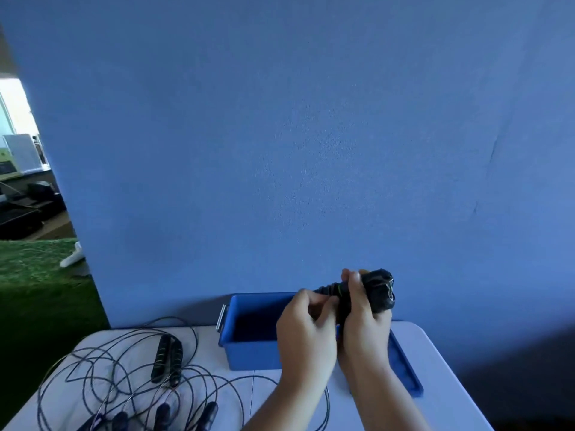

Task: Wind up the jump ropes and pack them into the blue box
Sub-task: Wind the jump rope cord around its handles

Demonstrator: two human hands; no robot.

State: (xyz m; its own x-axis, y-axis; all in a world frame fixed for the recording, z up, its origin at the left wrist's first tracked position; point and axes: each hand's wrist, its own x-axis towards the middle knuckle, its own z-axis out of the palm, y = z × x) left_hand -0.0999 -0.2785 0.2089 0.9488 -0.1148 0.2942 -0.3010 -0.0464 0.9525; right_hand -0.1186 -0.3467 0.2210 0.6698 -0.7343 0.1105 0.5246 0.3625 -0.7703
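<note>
a dark bundle (378,290), judged to be a wound rope, is gripped by both hands. the right hand (364,321) is curled round its middle, with the wound mass sticking out above the fingers. the left hand (306,331) is curled on its handle (326,289), just left of that grip. the bundle is held in the air above the box (249,346), whose open mouth lies below and slightly left of the grip. how the cord's end is secured cannot be told, since it is hidden by the fingers.

the step in hand is judged to be the finishing of the wind before packing. it is done well if the last turns are pulled snug and the free end is tucked under a turn, so that nothing springs loose on release. the right grip should be held firm while the tucking is done by the left. the bundle is then best lowered into the box, not dropped, and laid along a wall so that room is left.

well down and left of the grip, more ropes (124,368) lie unwound in tangled loops on the table (435,365), with loose handles (166,357) among them.
</note>
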